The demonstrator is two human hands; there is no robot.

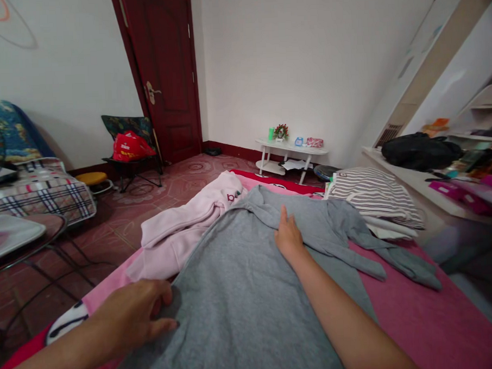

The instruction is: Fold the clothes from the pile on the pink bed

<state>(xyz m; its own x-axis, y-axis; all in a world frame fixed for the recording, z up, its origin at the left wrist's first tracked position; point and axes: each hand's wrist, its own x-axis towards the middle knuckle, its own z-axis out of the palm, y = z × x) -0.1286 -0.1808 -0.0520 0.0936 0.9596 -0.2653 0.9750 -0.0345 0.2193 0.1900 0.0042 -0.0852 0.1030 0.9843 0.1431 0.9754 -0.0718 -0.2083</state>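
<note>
A grey long-sleeved top (242, 293) lies spread over a pink bed cover (431, 318). One sleeve is laid across its upper part, and the other stretches out to the right. My left hand (141, 311) is at the garment's left edge, thumb and fingers apart, with no cloth visibly gripped. My right hand (289, 236) rests on the folded-over sleeve near the collar, index finger stretched out; its other fingers are partly hidden. Beside the grey top, on the left, lies a pale pink sweatshirt (182, 225) with a small embroidered mark.
Folded striped clothes (372, 195) are stacked at the bed's right far side. A desk (396, 170) with a black bag (422, 150) stands to the right. Beyond the bed is a low white table (293, 147). On the left are a folding chair with a red bag (132, 146) and a yellow stool (91, 177).
</note>
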